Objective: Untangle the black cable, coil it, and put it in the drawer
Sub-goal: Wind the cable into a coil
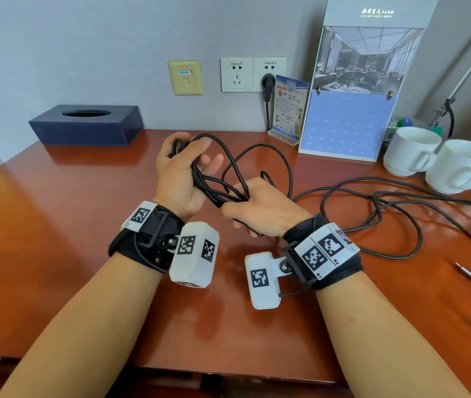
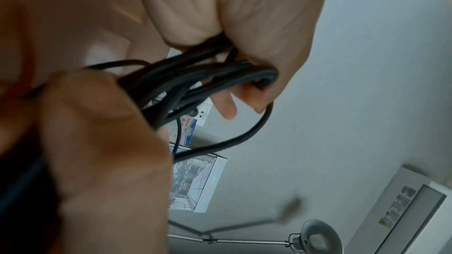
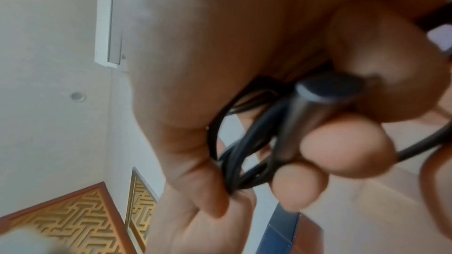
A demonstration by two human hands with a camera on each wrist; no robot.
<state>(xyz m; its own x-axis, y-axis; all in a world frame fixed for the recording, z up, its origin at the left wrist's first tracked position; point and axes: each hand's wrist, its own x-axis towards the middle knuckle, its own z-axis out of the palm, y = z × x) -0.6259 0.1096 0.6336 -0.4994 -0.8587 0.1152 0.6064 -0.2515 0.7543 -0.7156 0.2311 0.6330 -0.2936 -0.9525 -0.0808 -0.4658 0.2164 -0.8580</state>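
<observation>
A long black cable (image 1: 257,156) is partly gathered into loops held above the wooden desk (image 1: 56,225). My left hand (image 1: 182,168) grips the far end of the loop bundle, fingers curled round the strands (image 2: 220,76). My right hand (image 1: 254,208) grips the near end of the same bundle, with the strands (image 3: 234,161) pinched between thumb and fingers and a dark cylindrical plug end (image 3: 305,115) lying across them. The rest of the cable (image 1: 401,202) trails in loose tangled curves over the desk to the right. No drawer is in view.
A dark blue tissue box (image 1: 87,124) sits at the back left. A calendar stand (image 1: 352,90), a small sign (image 1: 288,107) and two white mugs (image 1: 441,162) stand at the back right. A plugged wall socket (image 1: 268,79) is behind. A metal-tipped jack (image 1: 465,272) lies at the right.
</observation>
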